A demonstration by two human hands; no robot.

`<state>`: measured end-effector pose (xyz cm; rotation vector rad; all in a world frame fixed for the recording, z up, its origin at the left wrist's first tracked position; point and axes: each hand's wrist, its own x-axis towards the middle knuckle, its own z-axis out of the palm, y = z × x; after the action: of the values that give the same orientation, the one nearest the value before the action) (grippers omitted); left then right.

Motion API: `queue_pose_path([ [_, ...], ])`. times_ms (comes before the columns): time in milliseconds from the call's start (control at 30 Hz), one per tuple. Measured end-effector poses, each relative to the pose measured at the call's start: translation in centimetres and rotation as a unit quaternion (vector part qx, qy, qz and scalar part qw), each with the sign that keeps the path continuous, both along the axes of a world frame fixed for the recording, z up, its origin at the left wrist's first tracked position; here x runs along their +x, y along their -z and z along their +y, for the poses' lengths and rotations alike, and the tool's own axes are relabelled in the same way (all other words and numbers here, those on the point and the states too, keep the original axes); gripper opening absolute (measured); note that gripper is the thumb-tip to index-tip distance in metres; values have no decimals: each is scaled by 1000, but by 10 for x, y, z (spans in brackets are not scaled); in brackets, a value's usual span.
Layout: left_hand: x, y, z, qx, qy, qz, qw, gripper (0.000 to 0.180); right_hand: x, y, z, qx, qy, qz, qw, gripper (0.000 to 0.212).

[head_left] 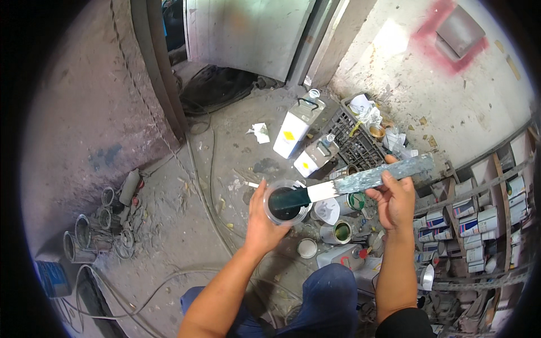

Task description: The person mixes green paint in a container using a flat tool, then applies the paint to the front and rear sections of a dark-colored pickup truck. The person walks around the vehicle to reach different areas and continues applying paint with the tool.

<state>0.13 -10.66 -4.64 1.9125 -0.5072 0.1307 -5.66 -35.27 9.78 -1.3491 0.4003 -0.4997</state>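
The flat stirring stick is slanting up rightward from the clear plastic cup, its dark-coated end lying across the mouth. My left hand, nearer that end, is gripping the cup; my right hand is pinching the crusted upper part. An open paint can is standing rightward.
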Motion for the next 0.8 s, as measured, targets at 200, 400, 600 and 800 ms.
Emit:
queue_pose_path([
  [200,3,-4,-1,17,3,-13,1000,71,-8,-13,-15,11,3,-42,999,49],
  [400,1,-9,-2,-5,7,3,1000,72,-11,-13,-30,29,-3,-58,998,46],
  [600,1,-10,-2,2,16,-8,1000,74,-11,-5,-40,61,-23,-67,996,43],
  [800,0,-11,-2,4,21,14,1000,74,-9,-6,-39,45,-23,-56,997,45],
])
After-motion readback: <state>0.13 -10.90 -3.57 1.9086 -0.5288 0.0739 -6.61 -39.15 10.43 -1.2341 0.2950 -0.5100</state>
